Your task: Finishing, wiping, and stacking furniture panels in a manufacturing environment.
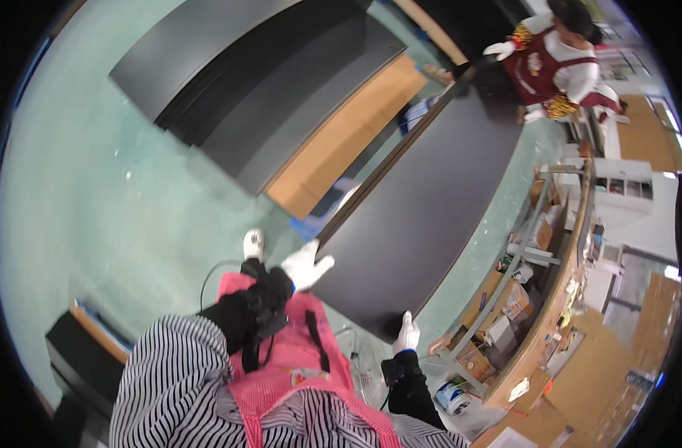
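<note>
A long dark grey board (pixel 423 198) stretches away from me toward the upper right. My left hand (pixel 304 266), in a white glove, holds the board's near left corner, with the thumb over the top face. At the near right corner my right hand (pixel 406 332), also gloved, grips the edge; its thumb shows and the other fingers are hidden below. A co-worker (pixel 546 63) in a dark red apron and white gloves stands at the far end, with one hand by each far corner of the board.
Several dark boards (pixel 281 97) lie stacked at the left, with a tan board (pixel 348 138) alongside. A workbench (pixel 572 276) with a cluttered lower shelf runs along the right. A white bucket (pixel 451 397) stands by its near end. Dark boxy pieces (pixel 79 358) stand at the lower left.
</note>
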### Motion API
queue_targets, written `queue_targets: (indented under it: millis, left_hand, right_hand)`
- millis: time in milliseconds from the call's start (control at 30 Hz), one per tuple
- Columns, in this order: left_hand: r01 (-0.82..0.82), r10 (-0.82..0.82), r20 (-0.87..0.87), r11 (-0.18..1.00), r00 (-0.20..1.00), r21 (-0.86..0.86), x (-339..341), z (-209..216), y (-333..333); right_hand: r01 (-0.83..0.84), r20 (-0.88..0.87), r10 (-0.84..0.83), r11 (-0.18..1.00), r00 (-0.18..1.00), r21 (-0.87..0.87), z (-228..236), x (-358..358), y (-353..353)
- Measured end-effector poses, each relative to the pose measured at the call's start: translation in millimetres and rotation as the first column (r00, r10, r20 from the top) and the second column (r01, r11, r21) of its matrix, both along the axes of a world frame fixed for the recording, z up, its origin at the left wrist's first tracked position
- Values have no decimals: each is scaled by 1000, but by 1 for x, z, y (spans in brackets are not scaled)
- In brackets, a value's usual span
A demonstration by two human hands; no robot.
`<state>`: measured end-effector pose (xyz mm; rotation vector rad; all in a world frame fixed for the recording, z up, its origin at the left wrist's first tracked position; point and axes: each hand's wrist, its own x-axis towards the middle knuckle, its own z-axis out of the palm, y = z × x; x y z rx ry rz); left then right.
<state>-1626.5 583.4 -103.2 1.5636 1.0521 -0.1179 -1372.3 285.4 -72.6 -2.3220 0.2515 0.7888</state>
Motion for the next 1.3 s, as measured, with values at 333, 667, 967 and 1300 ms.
queue_targets:
  millis: [333, 667, 967, 1300]
  left_hand:
    - [12, -44, -115, 965, 992, -261, -22, 37, 107]
    - [-52, 41, -105, 993, 994, -107, -50, -4, 235]
    - [30, -24, -406, 1000, 913, 9, -41, 42, 230]
    - [-16, 34, -323, 998, 946, 58, -29, 71, 214]
  right_hand:
    - [225, -1, -229, 958, 974, 176, 8, -85, 71]
    - [-209, 23, 232, 911, 972, -356, 7, -154, 178]
    - [24, 38, -26, 998, 999, 61, 0, -144, 152]
    - [124, 54, -126, 991, 991, 52, 0, -140, 165]
